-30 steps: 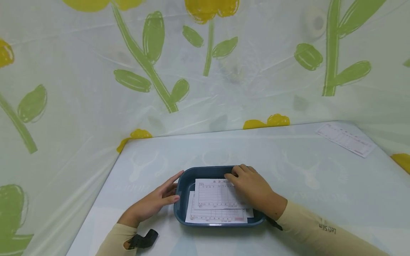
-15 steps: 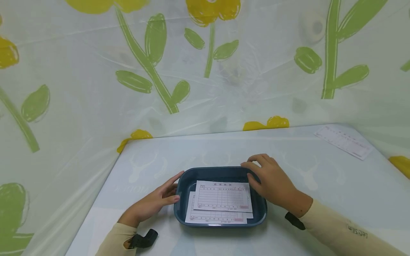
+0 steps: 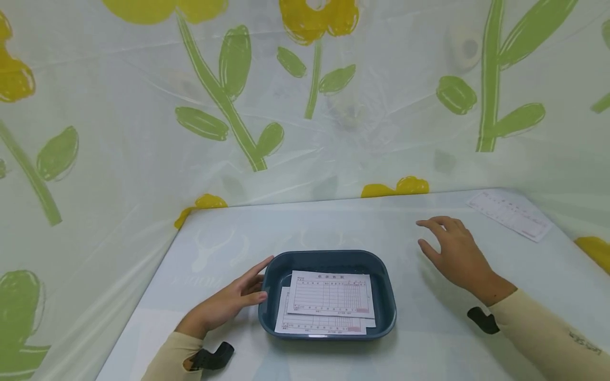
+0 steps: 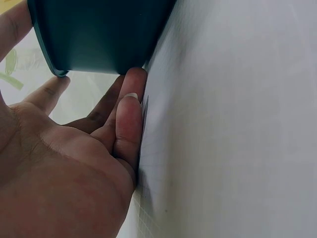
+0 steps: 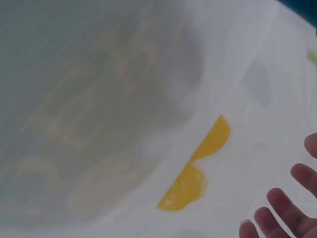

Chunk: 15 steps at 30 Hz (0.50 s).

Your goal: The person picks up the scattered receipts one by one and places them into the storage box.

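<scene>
A dark blue rectangular tray (image 3: 388,296) stands on the table in the head view. In it lie overlapping white printed form slips, the upper slip (image 3: 329,293) partly covering the lower slip (image 3: 324,324). My left hand (image 3: 221,304) rests against the tray's left end, thumb and fingers spread at its rim. The left wrist view shows those fingertips touching the tray's outer wall (image 4: 99,34). To the right of the tray, my right hand (image 3: 457,256) hovers over the table with loosely bent fingers and nothing in them. Another printed slip (image 3: 510,214) lies at the far right, beyond that hand.
The pale table (image 3: 333,227) ends at the back against a hanging white sheet (image 3: 381,132) printed with green and yellow flowers. Black straps with camera mounts sit at both wrists, such as the left strap (image 3: 214,357).
My right hand has come off the upper slip, passed over the tray's right rim and moved right toward the far slip. The left hand has stayed at the tray's left end.
</scene>
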Available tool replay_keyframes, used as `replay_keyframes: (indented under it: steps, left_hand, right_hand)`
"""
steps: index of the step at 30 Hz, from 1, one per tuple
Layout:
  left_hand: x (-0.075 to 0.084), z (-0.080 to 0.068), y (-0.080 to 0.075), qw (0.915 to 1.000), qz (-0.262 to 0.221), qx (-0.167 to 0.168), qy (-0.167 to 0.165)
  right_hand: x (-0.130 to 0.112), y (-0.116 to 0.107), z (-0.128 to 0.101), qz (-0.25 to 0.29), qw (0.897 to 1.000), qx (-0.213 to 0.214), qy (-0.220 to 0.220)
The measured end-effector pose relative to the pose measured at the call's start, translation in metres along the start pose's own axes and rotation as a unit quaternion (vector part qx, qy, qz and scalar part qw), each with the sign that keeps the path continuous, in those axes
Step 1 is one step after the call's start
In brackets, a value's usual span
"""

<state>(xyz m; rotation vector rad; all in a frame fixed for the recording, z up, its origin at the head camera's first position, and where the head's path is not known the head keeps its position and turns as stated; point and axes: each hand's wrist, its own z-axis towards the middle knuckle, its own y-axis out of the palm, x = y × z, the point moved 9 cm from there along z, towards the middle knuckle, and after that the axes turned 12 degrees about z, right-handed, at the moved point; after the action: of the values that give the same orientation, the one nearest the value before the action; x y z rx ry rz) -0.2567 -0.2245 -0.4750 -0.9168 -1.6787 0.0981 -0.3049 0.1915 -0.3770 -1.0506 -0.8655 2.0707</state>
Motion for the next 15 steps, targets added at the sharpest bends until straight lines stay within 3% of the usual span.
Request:
replay_keyframes:
  steps: [6, 15]
  left_hand:
    - [-0.004, -0.003, -0.002, 0.9999, 0.006, 0.004, -0.014]
    - [-0.004, -0.004, -0.002, 0.9999, 0.001, 0.005, -0.016]
  right_hand:
    - [0.051, -0.001, 0.003, 0.021, 0.996, -0.029, 0.077]
    - [0.122, -0.015, 0.0, 0.007, 0.981, -0.065, 0.182]
